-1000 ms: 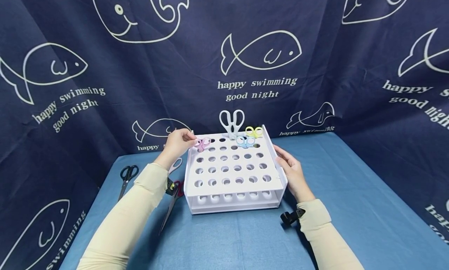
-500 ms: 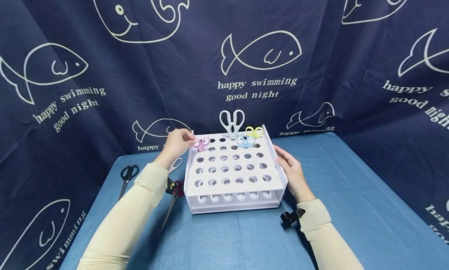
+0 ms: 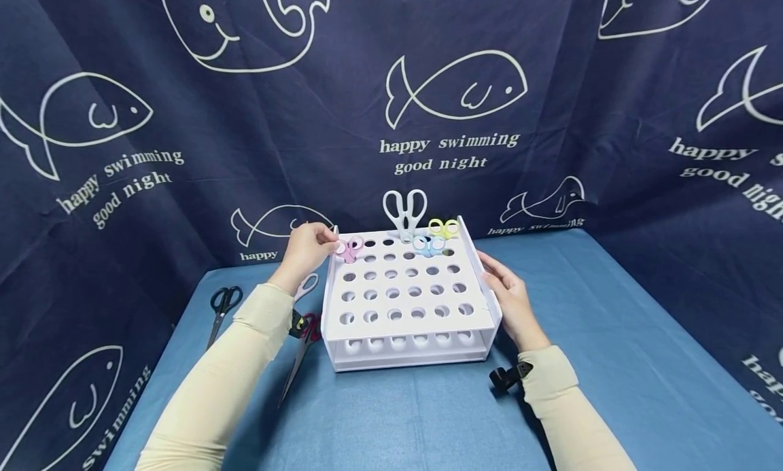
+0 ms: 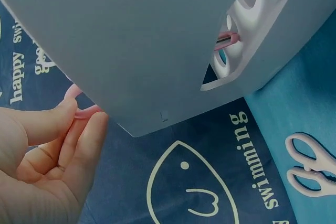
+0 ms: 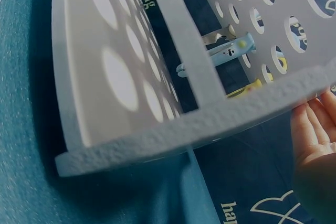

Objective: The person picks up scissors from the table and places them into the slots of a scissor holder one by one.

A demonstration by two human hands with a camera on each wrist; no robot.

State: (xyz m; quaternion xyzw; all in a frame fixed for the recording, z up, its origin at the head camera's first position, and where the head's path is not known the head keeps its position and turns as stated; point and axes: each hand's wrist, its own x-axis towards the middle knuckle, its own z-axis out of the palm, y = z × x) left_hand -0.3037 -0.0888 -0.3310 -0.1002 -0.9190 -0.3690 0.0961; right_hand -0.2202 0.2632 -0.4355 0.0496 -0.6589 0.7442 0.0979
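- The left hand (image 3: 304,255) pinches one handle ring of the small pink scissors (image 3: 349,256) between thumb and fingers.
- The pink scissors stand at the back left of the white perforated rack (image 3: 406,329), handles above the top panel; a pink part shows inside through the side cutout, though exactly which hole takes them is hard to tell.
- The right hand (image 3: 512,309) touches the rack's right side panel with its fingers extended, gripping nothing.
- Large pale grey-blue scissors (image 3: 406,228) stand upright at the rear, with small light blue scissors (image 3: 429,248) and small yellow scissors (image 3: 443,233) near them toward the right, all in the rack.
- Left of the rack, black scissors (image 3: 220,310), red-handled scissors (image 3: 298,360) and pale-handled scissors (image 4: 308,169) lie on the blue tablecloth (image 3: 422,423).
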